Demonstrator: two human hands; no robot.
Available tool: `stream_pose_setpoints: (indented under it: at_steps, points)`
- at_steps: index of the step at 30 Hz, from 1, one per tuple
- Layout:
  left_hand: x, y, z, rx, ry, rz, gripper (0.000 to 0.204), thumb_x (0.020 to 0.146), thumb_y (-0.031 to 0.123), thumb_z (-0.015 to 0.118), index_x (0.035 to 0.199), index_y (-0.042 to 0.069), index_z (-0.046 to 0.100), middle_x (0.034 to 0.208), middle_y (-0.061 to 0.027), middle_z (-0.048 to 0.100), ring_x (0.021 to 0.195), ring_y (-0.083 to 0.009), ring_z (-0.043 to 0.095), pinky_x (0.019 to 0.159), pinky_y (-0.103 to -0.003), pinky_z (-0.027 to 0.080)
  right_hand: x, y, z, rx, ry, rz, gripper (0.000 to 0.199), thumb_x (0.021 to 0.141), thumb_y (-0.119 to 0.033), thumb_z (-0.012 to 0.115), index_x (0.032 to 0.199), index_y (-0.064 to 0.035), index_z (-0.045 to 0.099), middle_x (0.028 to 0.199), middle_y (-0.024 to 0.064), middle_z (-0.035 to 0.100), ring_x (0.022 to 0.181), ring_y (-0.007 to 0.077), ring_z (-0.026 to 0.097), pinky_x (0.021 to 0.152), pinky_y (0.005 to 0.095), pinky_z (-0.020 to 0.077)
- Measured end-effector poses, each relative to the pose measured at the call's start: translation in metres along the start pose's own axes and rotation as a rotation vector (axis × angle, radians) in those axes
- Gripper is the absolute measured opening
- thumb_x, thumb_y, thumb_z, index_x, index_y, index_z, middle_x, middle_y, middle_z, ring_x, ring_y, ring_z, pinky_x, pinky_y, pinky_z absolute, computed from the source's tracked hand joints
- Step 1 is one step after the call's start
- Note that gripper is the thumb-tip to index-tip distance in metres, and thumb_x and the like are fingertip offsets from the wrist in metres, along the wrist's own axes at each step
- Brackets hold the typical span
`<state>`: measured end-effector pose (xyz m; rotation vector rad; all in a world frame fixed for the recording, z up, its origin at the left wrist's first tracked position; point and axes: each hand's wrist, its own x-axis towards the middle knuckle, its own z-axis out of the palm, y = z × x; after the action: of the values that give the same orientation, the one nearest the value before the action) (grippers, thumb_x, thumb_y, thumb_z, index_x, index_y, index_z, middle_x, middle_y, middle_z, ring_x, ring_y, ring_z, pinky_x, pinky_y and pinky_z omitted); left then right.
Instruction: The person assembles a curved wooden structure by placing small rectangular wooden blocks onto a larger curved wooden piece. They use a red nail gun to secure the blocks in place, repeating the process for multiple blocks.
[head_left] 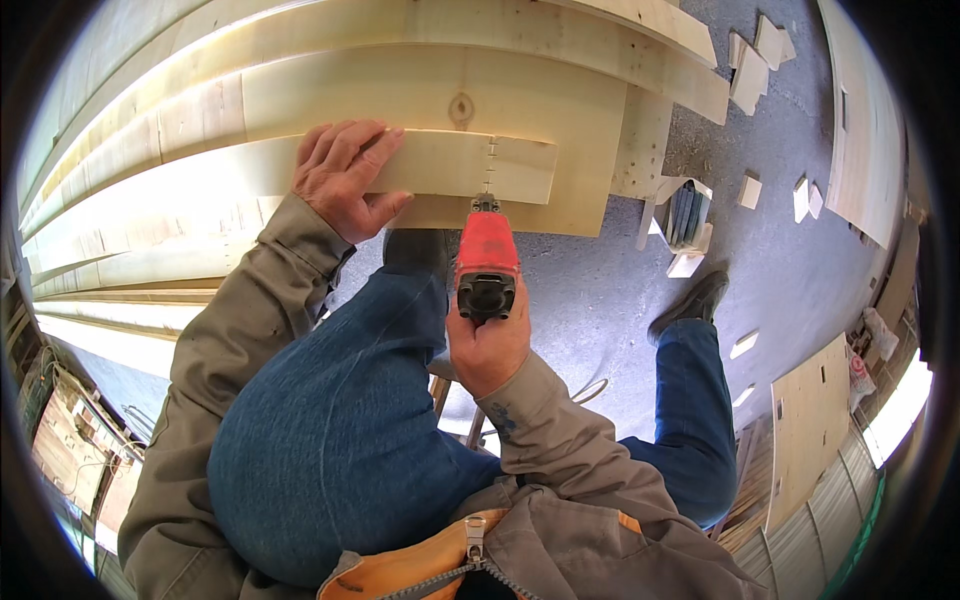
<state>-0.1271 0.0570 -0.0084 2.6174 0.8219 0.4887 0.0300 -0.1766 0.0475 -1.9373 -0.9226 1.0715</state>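
Observation:
My right hand (490,345) is closed round the grip of a red staple gun (487,245). The gun's nose meets the near edge of a pale wooden strip (440,160), right at a seam. Past that seam, a short wood piece (525,172) continues the strip to the right. A row of staples (491,152) runs along the seam. My left hand (345,175) lies on the strip to the left of the gun, fingers stretched out and thumb apart. Under the strip is a wider board (560,100).
Long boards (200,115) lie stacked at far left. A small box (685,215) holding dark strips stands on the floor beyond the boards' right end. Wood offcuts (750,75) are scattered on the right. A plywood sheet (808,435) lies at lower right. My legs are below the work.

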Motion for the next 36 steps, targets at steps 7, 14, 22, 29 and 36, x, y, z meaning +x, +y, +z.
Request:
stream_pose_setpoints:
  at_steps: [7, 14, 22, 29, 36]
  points:
    - [-0.001, 0.001, 0.000, 0.002, -0.013, -0.014, 0.073, 0.074, 0.037, 0.089, 0.138, 0.008, 0.070, 0.138, -0.0130, 0.064, 0.128, -0.0357, 0.061, 0.112, -0.050, 0.045, 0.000, -0.003, 0.005, 0.075, -0.004, 0.052, 0.085, 0.093, -0.006, 0.070, 0.161, 0.0112, 0.023, 0.148, 0.0319, 0.050, 0.136, 0.0441, 0.057, 0.115, 0.0463, 0.0457]
    - [-0.002, -0.001, 0.002, -0.016, -0.011, -0.014, 0.074, 0.072, 0.035, 0.090, 0.139, 0.008, 0.070, 0.138, -0.0122, 0.064, 0.128, -0.0363, 0.061, 0.111, -0.051, 0.045, 0.003, -0.008, 0.005, 0.020, 0.000, -0.001, 0.081, 0.094, -0.005, 0.069, 0.160, 0.0112, 0.024, 0.148, 0.0290, 0.051, 0.137, 0.0419, 0.056, 0.117, 0.0448, 0.0428]
    - [-0.001, -0.001, 0.002, -0.008, 0.012, 0.007, 0.073, 0.074, 0.036, 0.088, 0.138, 0.007, 0.070, 0.137, -0.0134, 0.064, 0.126, -0.0359, 0.062, 0.111, -0.051, 0.046, -0.012, -0.013, -0.006, 0.100, -0.077, 0.051, 0.079, 0.094, -0.006, 0.070, 0.159, 0.0109, 0.027, 0.148, 0.0284, 0.053, 0.136, 0.0412, 0.057, 0.116, 0.0452, 0.0442]
    - [-0.002, 0.000, 0.002, 0.010, 0.024, 0.014, 0.070, 0.075, 0.035, 0.087, 0.137, 0.007, 0.071, 0.136, -0.0137, 0.065, 0.125, -0.0361, 0.062, 0.111, -0.050, 0.046, -0.027, 0.002, -0.011, 0.091, -0.103, 0.094, 0.085, 0.090, -0.003, 0.071, 0.161, 0.0091, 0.026, 0.149, 0.0289, 0.053, 0.137, 0.0407, 0.057, 0.116, 0.0435, 0.0452]
    - [-0.002, 0.003, 0.001, 0.020, 0.029, 0.014, 0.070, 0.073, 0.032, 0.087, 0.136, 0.007, 0.071, 0.136, -0.0139, 0.065, 0.125, -0.0362, 0.062, 0.112, -0.049, 0.046, -0.038, 0.016, -0.023, 0.144, -0.085, 0.255, 0.079, 0.089, -0.002, 0.070, 0.159, 0.0056, 0.034, 0.143, 0.0276, 0.059, 0.132, 0.0369, 0.062, 0.111, 0.0421, 0.0495]
